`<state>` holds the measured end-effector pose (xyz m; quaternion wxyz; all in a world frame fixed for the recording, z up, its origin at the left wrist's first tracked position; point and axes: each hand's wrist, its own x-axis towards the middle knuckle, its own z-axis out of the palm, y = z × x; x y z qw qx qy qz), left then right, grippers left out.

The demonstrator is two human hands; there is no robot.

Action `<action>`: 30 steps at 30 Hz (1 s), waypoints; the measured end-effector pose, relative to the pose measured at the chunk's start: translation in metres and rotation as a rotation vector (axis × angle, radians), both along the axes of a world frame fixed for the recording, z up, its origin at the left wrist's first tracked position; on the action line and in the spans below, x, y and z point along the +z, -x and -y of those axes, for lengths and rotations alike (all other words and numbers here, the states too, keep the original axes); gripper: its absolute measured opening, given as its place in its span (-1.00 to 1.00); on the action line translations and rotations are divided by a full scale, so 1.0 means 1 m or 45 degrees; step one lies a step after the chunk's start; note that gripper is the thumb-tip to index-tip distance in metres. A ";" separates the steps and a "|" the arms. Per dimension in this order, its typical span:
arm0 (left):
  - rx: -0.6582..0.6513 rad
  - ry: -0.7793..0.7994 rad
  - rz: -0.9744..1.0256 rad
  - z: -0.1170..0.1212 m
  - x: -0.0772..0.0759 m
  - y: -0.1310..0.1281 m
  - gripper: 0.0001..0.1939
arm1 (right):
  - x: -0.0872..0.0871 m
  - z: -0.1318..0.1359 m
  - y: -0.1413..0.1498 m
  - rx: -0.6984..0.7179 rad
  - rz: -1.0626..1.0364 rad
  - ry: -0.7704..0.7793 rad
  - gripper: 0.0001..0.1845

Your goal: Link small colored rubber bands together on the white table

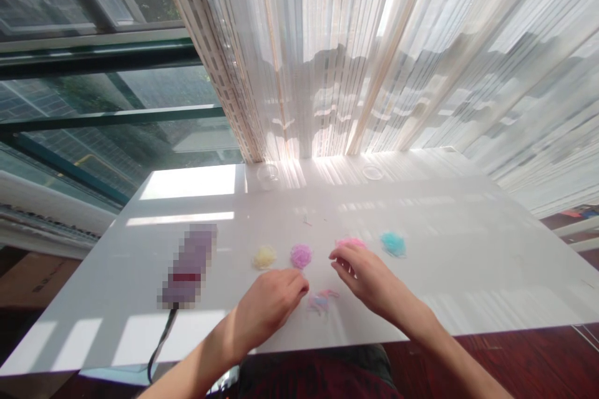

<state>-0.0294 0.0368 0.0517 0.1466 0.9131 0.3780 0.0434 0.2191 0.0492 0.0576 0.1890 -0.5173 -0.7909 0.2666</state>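
Four small heaps that look like thin elastic bands form a row: yellow (264, 257), purple (301, 256), pink (350, 242) and teal (394, 244). A looser, mixed-colour heap (322, 300) lies nearer to me. My left hand (276, 299) is beside this mixed heap, its thumb and fingertips pressed together; anything between them is too small to make out. Over the near side of the pink heap, which it partly covers, is my right hand (362, 271). Its thumb and bent fingers are apart, and I see nothing held in them.
A blurred-out purple item (189, 268) with a black strap lies at the left of the white table (468, 262). A clear round container (268, 176) and a clear round lid (373, 173) rest along the back. A sheer curtain (327, 75) hangs behind them.
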 end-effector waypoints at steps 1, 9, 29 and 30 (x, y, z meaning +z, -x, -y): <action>0.013 0.011 0.002 0.007 -0.006 0.000 -0.77 | 0.004 -0.013 0.005 -0.001 0.047 -0.001 -0.81; 0.109 -0.081 0.366 0.024 -0.017 0.004 -0.76 | 0.000 -0.113 0.048 0.084 0.283 0.036 -0.74; 0.515 0.072 0.874 0.052 -0.027 0.026 -0.87 | 0.010 -0.078 0.021 0.263 0.310 -0.173 -0.81; 0.532 0.079 0.877 0.052 -0.030 0.025 -0.86 | 0.010 -0.060 0.015 0.252 0.286 -0.181 -0.83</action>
